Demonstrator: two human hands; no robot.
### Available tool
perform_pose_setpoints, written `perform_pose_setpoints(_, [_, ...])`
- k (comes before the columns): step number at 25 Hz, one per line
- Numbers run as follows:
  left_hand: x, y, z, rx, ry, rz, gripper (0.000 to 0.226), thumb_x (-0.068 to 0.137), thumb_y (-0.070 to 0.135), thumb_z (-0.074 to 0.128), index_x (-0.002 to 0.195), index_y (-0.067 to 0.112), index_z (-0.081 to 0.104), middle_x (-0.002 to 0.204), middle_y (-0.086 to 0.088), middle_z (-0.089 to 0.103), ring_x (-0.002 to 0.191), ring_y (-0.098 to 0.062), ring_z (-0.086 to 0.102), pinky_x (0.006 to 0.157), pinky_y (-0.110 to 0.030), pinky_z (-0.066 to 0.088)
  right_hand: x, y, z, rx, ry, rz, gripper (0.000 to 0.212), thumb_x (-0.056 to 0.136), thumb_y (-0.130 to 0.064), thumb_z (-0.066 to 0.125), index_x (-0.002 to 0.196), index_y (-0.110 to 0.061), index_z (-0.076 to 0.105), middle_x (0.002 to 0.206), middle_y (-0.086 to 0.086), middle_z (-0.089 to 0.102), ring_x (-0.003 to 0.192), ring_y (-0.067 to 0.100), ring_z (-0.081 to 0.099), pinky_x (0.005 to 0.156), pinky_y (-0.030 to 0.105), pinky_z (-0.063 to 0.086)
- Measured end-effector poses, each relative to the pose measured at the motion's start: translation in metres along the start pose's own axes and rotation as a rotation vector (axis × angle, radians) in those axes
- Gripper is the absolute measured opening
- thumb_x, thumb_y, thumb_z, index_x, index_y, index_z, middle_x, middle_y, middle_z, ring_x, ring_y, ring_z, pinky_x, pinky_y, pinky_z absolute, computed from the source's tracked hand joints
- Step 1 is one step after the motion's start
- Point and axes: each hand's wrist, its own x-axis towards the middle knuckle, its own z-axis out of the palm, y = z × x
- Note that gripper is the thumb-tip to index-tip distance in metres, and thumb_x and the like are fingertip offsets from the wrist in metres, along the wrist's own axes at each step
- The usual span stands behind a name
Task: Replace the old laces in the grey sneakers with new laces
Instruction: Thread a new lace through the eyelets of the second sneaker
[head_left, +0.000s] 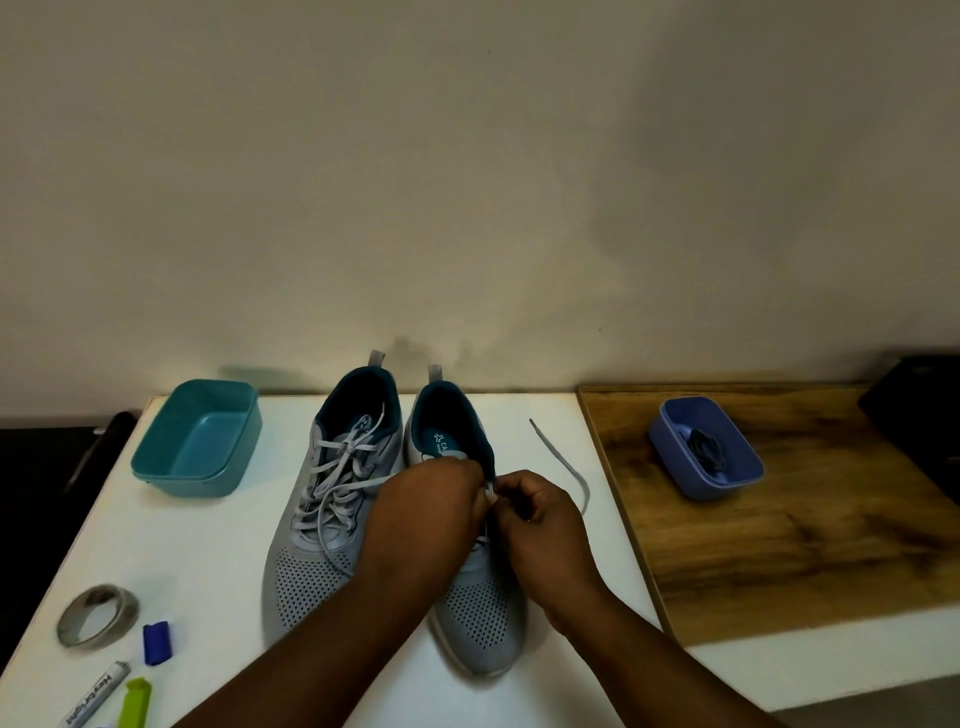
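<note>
Two grey sneakers stand side by side on the white table, toes toward me. The left sneaker (317, 525) is fully laced with light grey laces. Over the throat of the right sneaker (480, 618) my left hand (428, 501) and my right hand (543, 512) meet, both pinching a light grey lace at its upper eyelets. The lace's free end (563, 462) trails out on the table to the right. My hands hide the eyelets beneath. Dark laces (706, 449) lie in a blue-violet tub (675, 457) on the right.
A teal tub (156, 452) stands at the back left. Near the front left lie a tape roll (96, 616), a blue clip (156, 642), a marker (96, 693) and a green clip (134, 701). A wooden board (805, 545) covers the right side. A dark object (919, 410) sits far right.
</note>
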Motion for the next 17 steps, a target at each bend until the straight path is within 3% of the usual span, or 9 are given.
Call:
perform_pose_setpoints(4, [-0.001,-0.005,0.005,0.036,0.000,0.016,0.017,0.095,0.038,0.057,0.089,0.029,0.069,0.085,0.008,0.070,0.073,-0.009,0.064,0.062,-0.025,0.045,0.009,-0.003,-0.007,0.180,-0.092,0.154,0.020,0.104,-0.025,0.057,0.094,-0.020,0.074,0.091,-0.005,0.075,0.090,0.010,0.070,0.078,0.022,0.056])
perform_pose_setpoints(6, [-0.002,-0.006,0.002,0.070,0.020,0.037,0.024,0.096,0.045,0.053,0.088,0.029,0.068,0.082,0.008,0.068,0.071,-0.010,0.063,0.058,-0.026,0.041,0.013,0.000,-0.005,0.021,-0.056,0.079,0.016,0.103,-0.022,0.057,0.093,-0.022,0.070,0.094,-0.003,0.072,0.091,0.012,0.068,0.081,0.026,0.056])
perform_pose_setpoints(7, [-0.003,-0.008,-0.001,0.089,0.029,0.035,0.030,0.095,0.052,0.049,0.087,0.029,0.068,0.080,0.007,0.067,0.070,-0.011,0.062,0.057,-0.026,0.038,0.016,0.000,-0.006,-0.059,0.008,0.022,0.015,0.102,-0.020,0.056,0.091,-0.022,0.067,0.095,-0.002,0.068,0.091,0.014,0.066,0.081,0.029,0.055])
perform_pose_setpoints(9, [-0.005,-0.008,-0.011,0.129,0.039,0.017,0.046,0.090,0.066,0.043,0.088,0.029,0.070,0.078,0.007,0.065,0.071,-0.012,0.061,0.060,-0.027,0.038,0.027,0.002,-0.020,-0.063,0.304,0.034,0.014,0.103,-0.016,0.053,0.092,-0.018,0.062,0.096,0.006,0.065,0.089,0.024,0.063,0.079,0.041,0.054])
perform_pose_setpoints(11, [-0.008,-0.004,-0.017,0.181,-0.021,0.007,0.061,0.083,0.079,0.036,0.097,0.031,0.070,0.083,0.007,0.067,0.080,-0.015,0.060,0.072,-0.032,0.044,0.044,0.004,-0.054,0.158,0.630,0.196,0.013,0.102,-0.012,0.050,0.103,-0.005,0.062,0.105,0.023,0.065,0.084,0.030,0.060,0.075,0.045,0.050])
perform_pose_setpoints(12, [-0.009,-0.002,-0.019,0.209,-0.049,-0.004,0.067,0.079,0.083,0.034,0.101,0.031,0.070,0.087,0.006,0.068,0.085,-0.016,0.060,0.078,-0.035,0.045,0.050,0.009,-0.071,0.279,0.698,0.256,0.019,0.101,-0.010,0.050,0.112,0.002,0.060,0.111,0.031,0.063,0.080,0.030,0.057,0.073,0.046,0.049])
perform_pose_setpoints(13, [-0.009,-0.001,-0.020,0.233,-0.063,-0.017,0.071,0.077,0.085,0.033,0.104,0.031,0.069,0.090,0.005,0.069,0.089,-0.017,0.060,0.081,-0.037,0.044,0.051,0.014,-0.080,0.322,0.712,0.282,0.026,0.100,-0.010,0.051,0.120,0.005,0.058,0.116,0.034,0.060,0.080,0.030,0.056,0.074,0.048,0.050])
perform_pose_setpoints(15, [-0.008,-0.004,-0.022,0.263,-0.062,-0.043,0.070,0.076,0.085,0.034,0.102,0.030,0.068,0.094,0.005,0.069,0.094,-0.019,0.059,0.084,-0.039,0.040,0.045,0.020,-0.074,0.070,0.636,0.221,0.029,0.099,-0.017,0.057,0.127,-0.011,0.057,0.126,0.023,0.058,0.096,0.027,0.058,0.087,0.051,0.052])
perform_pose_setpoints(17, [-0.007,-0.008,-0.024,0.263,-0.069,-0.065,0.067,0.078,0.084,0.035,0.100,0.029,0.067,0.096,0.007,0.067,0.097,-0.018,0.057,0.085,-0.041,0.037,0.030,0.015,-0.048,-0.342,0.335,-0.051,0.025,0.098,-0.030,0.063,0.123,-0.029,0.063,0.128,-0.001,0.059,0.109,0.014,0.053,0.097,0.042,0.045])
